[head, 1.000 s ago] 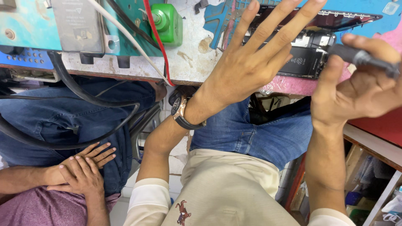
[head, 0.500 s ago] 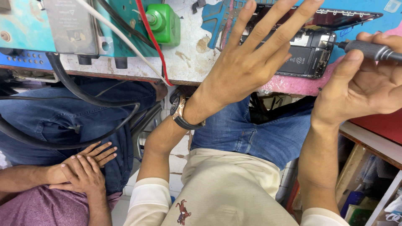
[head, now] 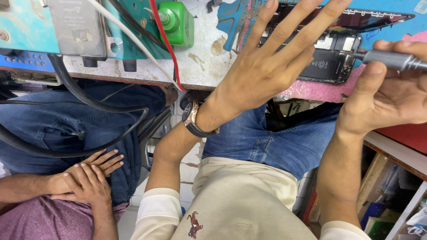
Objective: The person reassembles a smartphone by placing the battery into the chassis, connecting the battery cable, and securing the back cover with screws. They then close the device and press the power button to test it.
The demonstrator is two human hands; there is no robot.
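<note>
The opened phone (head: 331, 55) lies on the pink mat (head: 311, 91) at the near edge of the workbench (head: 204, 66), with its dark inner parts facing up. The left hand (head: 267, 66) lies flat over the left part of the phone, fingers spread and grasping nothing. The right hand (head: 391, 95), to the right of the phone, is grasping a grey metal screwdriver (head: 391, 60), and its tip touches the right edge of the phone. Half a second ago the screwdriver was a little farther from the phone; the left hand has stayed in place. Left of the phone a green bottle (head: 178, 22) stands on the workbench; what is in it I cannot tell. Far left of the phone and lower, another person's folded hands (head: 86, 178) rest on a lap.
</note>
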